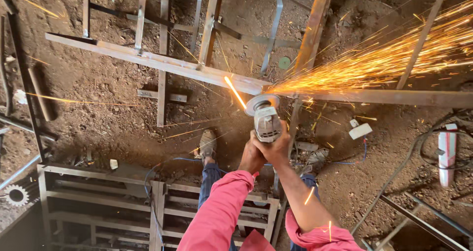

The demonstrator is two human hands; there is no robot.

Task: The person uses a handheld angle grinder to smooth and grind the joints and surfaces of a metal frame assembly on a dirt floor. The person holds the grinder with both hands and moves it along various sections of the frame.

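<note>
Both my hands grip a grey angle grinder (266, 121) held out in front of me. My left hand (251, 158) wraps the rear of its body, and my right hand (277, 147) clasps it from the right side. The grinder's disc (261, 103) presses against a long steel angle bar (152, 60) where that bar meets another bar (394, 98). A dense stream of orange sparks (384, 59) shoots to the upper right from the contact point. My sleeves are pink, the right one pushed up.
A welded steel frame (148, 29) of several bars stands on the dirt ground. Another metal frame (98, 197) lies at lower left, beside a toothed metal wheel (16, 195). My shoes (208, 143) stand below the bar. Cables (423, 142) and a white-and-red object (447, 152) lie at right.
</note>
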